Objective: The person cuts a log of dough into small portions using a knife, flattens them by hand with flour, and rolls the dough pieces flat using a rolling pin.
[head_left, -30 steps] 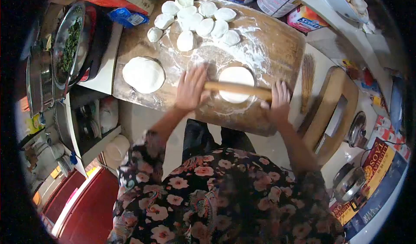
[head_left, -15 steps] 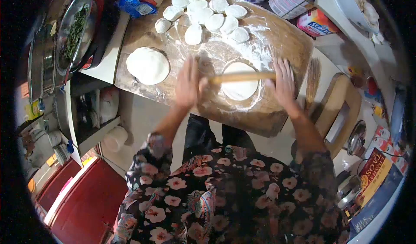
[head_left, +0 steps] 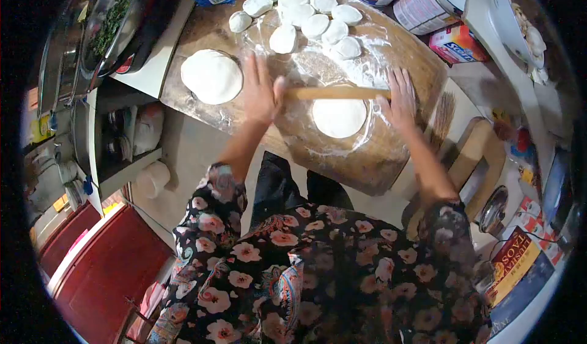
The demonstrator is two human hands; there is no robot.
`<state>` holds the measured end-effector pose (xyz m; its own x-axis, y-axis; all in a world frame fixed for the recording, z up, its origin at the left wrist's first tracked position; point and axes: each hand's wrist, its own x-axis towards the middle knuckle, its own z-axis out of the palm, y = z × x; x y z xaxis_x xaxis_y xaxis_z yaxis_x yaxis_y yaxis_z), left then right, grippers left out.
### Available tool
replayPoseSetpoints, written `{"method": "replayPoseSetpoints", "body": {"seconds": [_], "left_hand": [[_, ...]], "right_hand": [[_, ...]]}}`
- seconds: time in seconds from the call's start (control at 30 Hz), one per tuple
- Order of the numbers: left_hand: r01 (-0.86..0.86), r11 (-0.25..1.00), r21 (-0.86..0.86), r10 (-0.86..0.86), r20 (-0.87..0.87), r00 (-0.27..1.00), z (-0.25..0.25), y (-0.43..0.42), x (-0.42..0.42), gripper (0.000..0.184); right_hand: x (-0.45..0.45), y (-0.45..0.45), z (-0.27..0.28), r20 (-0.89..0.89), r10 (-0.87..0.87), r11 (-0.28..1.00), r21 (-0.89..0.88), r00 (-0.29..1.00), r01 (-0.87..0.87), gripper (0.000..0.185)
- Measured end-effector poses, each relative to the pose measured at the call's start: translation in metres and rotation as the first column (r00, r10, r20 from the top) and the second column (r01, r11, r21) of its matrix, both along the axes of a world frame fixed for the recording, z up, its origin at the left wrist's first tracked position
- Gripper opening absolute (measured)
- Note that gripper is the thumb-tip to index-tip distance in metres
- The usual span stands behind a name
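A wooden rolling pin [head_left: 336, 92] lies across the upper part of a flat round of dough [head_left: 340, 118] on the floured board [head_left: 342, 163]. At its left end is my left hand [head_left: 262, 92], palm down with fingers stretched forward. My right hand [head_left: 400, 98] rests flat over the right end, its fingers also extended. Left of my left hand sits a larger, smooth round of dough [head_left: 211, 77]. Several small flattened dough pieces [head_left: 296, 9] lie grouped at the back of the board, dusted with flour.
A straw brush [head_left: 444, 118] lies beyond the board's right edge, near a wooden piece with a slot [head_left: 483, 160]. Cans [head_left: 425, 7] and a Scott box [head_left: 457, 43] stand at the back right. A bowl of chopped greens [head_left: 116, 20] is at the upper left.
The rolling pin has moved from the middle of the dough round toward its far edge, with both hands. The whole view has shifted as the head moved.
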<state>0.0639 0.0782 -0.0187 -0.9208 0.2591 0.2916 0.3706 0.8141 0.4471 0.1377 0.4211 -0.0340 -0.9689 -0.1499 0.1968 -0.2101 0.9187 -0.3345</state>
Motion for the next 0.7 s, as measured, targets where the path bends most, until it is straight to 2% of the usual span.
{"method": "replayPoseSetpoints", "body": {"seconds": [0.03,0.07,0.1,0.13,0.17,0.23,0.3,0.37,0.4,0.47,0.5,0.57,0.6,0.67,0.7], "left_hand": [[0.088,0.996,-0.025,-0.086,0.080,0.993,0.000,-0.004,0.020,0.066],[0.195,0.981,0.000,-0.194,0.082,0.977,0.001,-0.008,0.045,0.065],[0.264,0.964,0.009,-0.261,0.182,0.948,0.014,-0.010,0.068,0.067],[0.379,0.924,-0.047,-0.356,0.255,0.899,0.017,-0.020,0.090,0.071],[0.444,0.889,-0.114,-0.373,0.383,0.845,0.020,-0.022,0.108,0.074],[0.474,0.869,-0.143,-0.413,0.321,0.853,0.017,-0.027,0.117,0.074],[0.304,0.928,-0.216,-0.229,0.313,0.922,0.004,-0.018,0.092,0.073],[0.091,0.961,-0.260,-0.080,0.053,0.995,-0.006,-0.003,0.043,0.072],[0.007,0.977,-0.214,-0.002,0.025,1.000,-0.012,0.004,0.015,0.070],[-0.034,0.984,-0.173,0.015,-0.109,0.994,-0.016,0.010,-0.021,0.065],[-0.030,0.984,-0.175,0.010,-0.116,0.993,-0.015,0.009,-0.020,0.065],[0.127,0.988,-0.089,-0.133,-0.069,0.989,-0.016,0.005,-0.010,0.065],[0.212,0.977,-0.029,-0.212,0.007,0.977,-0.014,-0.001,0.007,0.065],[0.316,0.946,-0.074,-0.304,0.140,0.942,0.003,-0.014,0.047,0.068],[0.366,0.927,-0.079,-0.352,0.154,0.923,0.014,-0.019,0.064,0.070]], "right_hand": [[0.021,0.001,0.004,0.049,-0.019,1.000,0.025,0.999,0.018,0.071],[0.046,0.003,0.009,0.097,-0.044,0.998,0.055,0.994,0.038,0.078],[0.073,0.009,0.012,0.141,-0.018,0.998,0.062,0.990,0.009,0.081],[0.094,0.013,0.014,0.188,0.011,0.998,0.064,0.982,-0.023,0.084],[0.105,0.011,0.018,0.191,0.014,0.997,0.067,0.982,-0.027,0.084],[0.106,0.003,0.030,0.173,0.034,0.992,0.116,0.984,-0.054,0.086],[0.072,0.005,0.032,0.120,0.055,0.994,0.088,0.991,-0.066,0.080],[0.029,0.004,0.022,0.019,0.044,0.993,0.105,0.999,-0.046,0.072],[0.015,0.005,0.011,0.023,0.038,0.994,0.097,0.999,-0.040,0.072],[-0.001,0.006,-0.004,0.013,-0.074,0.997,0.006,0.997,0.074,0.065],[0.006,0.004,-0.003,0.007,-0.079,0.997,0.003,0.997,0.079,0.065],[0.042,-0.003,0.003,0.044,-0.111,0.994,0.019,0.993,0.111,0.065],[0.064,-0.006,0.006,0.050,-0.104,0.995,0.006,0.993,0.104,0.067],[0.107,-0.016,0.015,0.091,-0.120,0.992,-0.032,0.989,0.124,0.066],[0.124,-0.023,0.020,0.126,-0.142,0.987,-0.060,0.982,0.151,0.064]]}}
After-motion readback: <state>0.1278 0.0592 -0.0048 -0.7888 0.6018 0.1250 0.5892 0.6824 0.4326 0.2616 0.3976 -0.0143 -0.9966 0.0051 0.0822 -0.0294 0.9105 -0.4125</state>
